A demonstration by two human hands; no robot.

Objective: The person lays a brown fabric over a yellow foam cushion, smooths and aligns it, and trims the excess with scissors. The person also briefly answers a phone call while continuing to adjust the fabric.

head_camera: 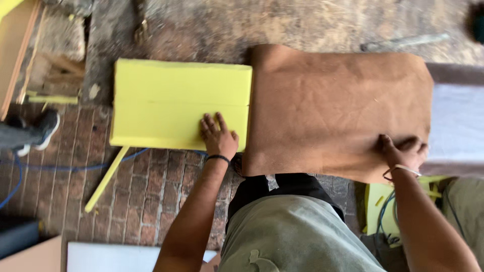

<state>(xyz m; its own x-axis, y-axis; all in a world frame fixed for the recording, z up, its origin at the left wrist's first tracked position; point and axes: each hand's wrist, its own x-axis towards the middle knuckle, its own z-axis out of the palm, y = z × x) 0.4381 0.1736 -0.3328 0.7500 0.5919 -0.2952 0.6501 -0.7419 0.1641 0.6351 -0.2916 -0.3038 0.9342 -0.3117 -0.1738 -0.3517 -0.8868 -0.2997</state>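
Observation:
A thick yellow foam slab (166,98) lies flat, partly covered on its right by a brown sheet of fabric (338,106). My left hand (217,133) rests flat on the slab's near right corner, fingers spread. My right hand (403,151) pinches the brown fabric at its near right edge. The foam under the fabric is hidden.
Below lies a red brick floor (146,196) with a thin yellow foam strip (106,179) and a blue cable (75,166). Another person's shoe (43,128) stands at the left. Yellow foam scraps (375,201) lie near my right knee. A white board (116,257) sits at the bottom.

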